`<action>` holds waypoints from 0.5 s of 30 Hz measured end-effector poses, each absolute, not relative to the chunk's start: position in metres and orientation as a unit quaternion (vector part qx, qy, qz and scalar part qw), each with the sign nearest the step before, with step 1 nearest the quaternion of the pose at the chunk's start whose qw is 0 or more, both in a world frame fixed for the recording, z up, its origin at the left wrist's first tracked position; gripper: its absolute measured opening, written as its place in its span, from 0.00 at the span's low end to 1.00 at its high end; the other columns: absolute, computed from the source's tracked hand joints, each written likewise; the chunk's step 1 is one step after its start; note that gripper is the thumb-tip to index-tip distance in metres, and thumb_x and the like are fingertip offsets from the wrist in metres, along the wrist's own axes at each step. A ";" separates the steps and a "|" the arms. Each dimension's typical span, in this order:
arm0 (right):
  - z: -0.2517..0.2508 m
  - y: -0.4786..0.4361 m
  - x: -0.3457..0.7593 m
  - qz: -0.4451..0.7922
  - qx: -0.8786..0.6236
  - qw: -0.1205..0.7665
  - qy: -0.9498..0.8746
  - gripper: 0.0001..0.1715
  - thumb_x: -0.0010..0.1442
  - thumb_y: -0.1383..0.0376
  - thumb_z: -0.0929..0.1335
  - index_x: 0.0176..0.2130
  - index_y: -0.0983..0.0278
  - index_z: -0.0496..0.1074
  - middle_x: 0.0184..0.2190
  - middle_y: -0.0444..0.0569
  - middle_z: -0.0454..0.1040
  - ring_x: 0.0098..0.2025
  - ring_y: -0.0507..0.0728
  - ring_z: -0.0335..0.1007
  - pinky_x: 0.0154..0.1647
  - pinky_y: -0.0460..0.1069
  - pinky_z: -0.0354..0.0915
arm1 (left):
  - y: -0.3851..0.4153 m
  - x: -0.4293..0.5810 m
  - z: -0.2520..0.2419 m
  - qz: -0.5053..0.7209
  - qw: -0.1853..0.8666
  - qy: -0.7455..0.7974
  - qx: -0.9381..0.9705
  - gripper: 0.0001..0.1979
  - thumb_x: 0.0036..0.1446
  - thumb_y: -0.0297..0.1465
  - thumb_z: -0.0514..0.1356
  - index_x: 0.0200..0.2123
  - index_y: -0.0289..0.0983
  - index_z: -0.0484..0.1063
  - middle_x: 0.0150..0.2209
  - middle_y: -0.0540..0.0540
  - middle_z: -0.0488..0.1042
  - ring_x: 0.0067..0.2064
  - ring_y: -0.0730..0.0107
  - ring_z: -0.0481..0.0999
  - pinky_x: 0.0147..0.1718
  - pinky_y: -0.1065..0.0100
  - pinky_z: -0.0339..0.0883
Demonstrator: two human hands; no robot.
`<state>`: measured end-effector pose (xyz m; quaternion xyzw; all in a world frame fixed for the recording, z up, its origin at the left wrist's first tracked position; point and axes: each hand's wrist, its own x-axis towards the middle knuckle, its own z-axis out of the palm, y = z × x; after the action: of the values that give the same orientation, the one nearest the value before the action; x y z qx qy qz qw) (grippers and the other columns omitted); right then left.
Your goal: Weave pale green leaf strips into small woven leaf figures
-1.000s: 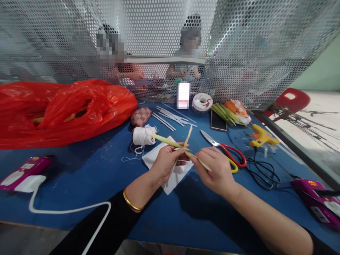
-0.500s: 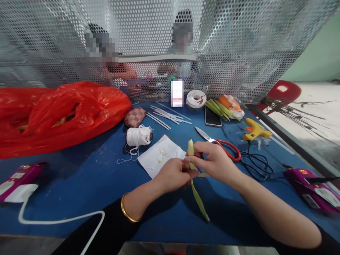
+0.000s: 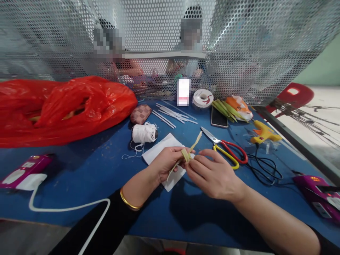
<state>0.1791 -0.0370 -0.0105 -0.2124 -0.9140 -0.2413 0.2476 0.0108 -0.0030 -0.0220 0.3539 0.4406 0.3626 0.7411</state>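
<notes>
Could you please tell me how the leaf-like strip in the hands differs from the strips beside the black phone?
The held strip is folded, while the piled strips lie fairly straight. The held strip is in the left hand, with the right hand at it; the piled strips lie beside the black phone, untouched. Both are narrow and yellowish-green.

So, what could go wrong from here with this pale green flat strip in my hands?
The pale green flat strip is bent between your left hand and right hand, so it might spring open or crease if either slackens. The metal scissors with red and yellow handles lie just beyond your right hand, which could knock them. The thin white cable runs by your black left sleeve; it may catch.
</notes>
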 end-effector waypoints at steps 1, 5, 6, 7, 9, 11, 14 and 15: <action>-0.010 -0.037 0.180 -0.246 -0.205 0.241 -0.916 0.15 0.66 0.73 0.62 0.36 0.64 0.76 0.33 0.49 0.79 0.36 0.57 0.72 0.48 0.55 0.62 | -0.002 0.010 -0.022 0.348 0.753 0.441 0.343 0.07 0.52 0.29 0.65 0.34 0.31 0.81 0.19 0.50 0.69 0.17 0.83 0.59 0.13 0.79 0.42; -0.009 -0.035 0.179 -0.251 -0.191 0.237 -0.919 0.14 0.66 0.73 0.62 0.36 0.66 0.76 0.33 0.50 0.79 0.38 0.57 0.73 0.46 0.55 0.63 | 0.003 0.007 -0.019 0.336 0.780 0.438 0.295 0.11 0.56 0.24 0.61 0.42 0.33 0.79 0.23 0.49 0.74 0.17 0.85 0.61 0.13 0.81 0.46; -0.010 -0.034 0.178 -0.252 -0.194 0.236 -0.918 0.14 0.66 0.73 0.62 0.37 0.67 0.76 0.32 0.50 0.78 0.37 0.57 0.72 0.45 0.54 0.63 | 0.004 0.007 -0.018 0.340 0.784 0.437 0.279 0.11 0.57 0.24 0.61 0.43 0.33 0.78 0.25 0.48 0.76 0.17 0.85 0.62 0.12 0.81 0.48; -0.012 -0.033 0.177 -0.252 -0.197 0.234 -0.918 0.15 0.66 0.73 0.61 0.37 0.67 0.76 0.30 0.50 0.78 0.36 0.57 0.72 0.43 0.54 0.63 | 0.005 0.006 -0.016 0.343 0.790 0.437 0.261 0.11 0.57 0.25 0.61 0.43 0.33 0.78 0.27 0.47 0.77 0.17 0.85 0.63 0.12 0.81 0.49; -0.016 -0.030 0.176 -0.248 -0.199 0.229 -0.920 0.16 0.67 0.73 0.60 0.37 0.68 0.76 0.28 0.49 0.76 0.32 0.56 0.70 0.39 0.54 0.63 | 0.006 0.006 -0.013 0.346 0.798 0.438 0.225 0.09 0.59 0.27 0.61 0.43 0.33 0.76 0.29 0.46 0.78 0.17 0.85 0.65 0.13 0.81 0.54; -0.020 -0.027 0.176 -0.243 -0.197 0.224 -0.923 0.15 0.66 0.73 0.61 0.36 0.69 0.76 0.27 0.50 0.75 0.29 0.56 0.68 0.35 0.53 0.62 | 0.007 0.005 -0.009 0.341 0.807 0.440 0.198 0.08 0.62 0.27 0.59 0.43 0.33 0.76 0.29 0.47 0.77 0.17 0.84 0.67 0.15 0.81 0.60; -0.023 -0.028 0.177 -0.223 -0.216 0.242 -0.919 0.12 0.65 0.69 0.64 0.32 0.68 0.75 0.25 0.49 0.73 0.27 0.56 0.66 0.34 0.53 0.62 | 0.008 0.005 -0.008 0.355 0.796 0.449 0.197 0.08 0.64 0.27 0.57 0.43 0.32 0.75 0.28 0.47 0.77 0.19 0.81 0.72 0.21 0.79 0.69; -0.024 -0.029 0.177 -0.214 -0.224 0.259 -0.915 0.12 0.65 0.67 0.65 0.31 0.68 0.74 0.23 0.47 0.72 0.26 0.55 0.65 0.34 0.53 0.62 | 0.008 0.005 -0.008 0.365 0.787 0.453 0.204 0.08 0.63 0.27 0.58 0.43 0.32 0.75 0.28 0.47 0.77 0.21 0.80 0.74 0.22 0.78 0.70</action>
<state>0.1767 -0.0291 -0.0235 -0.2239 -0.9147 -0.2144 0.2592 0.0053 0.0076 -0.0081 0.2043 0.4527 0.3653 0.7873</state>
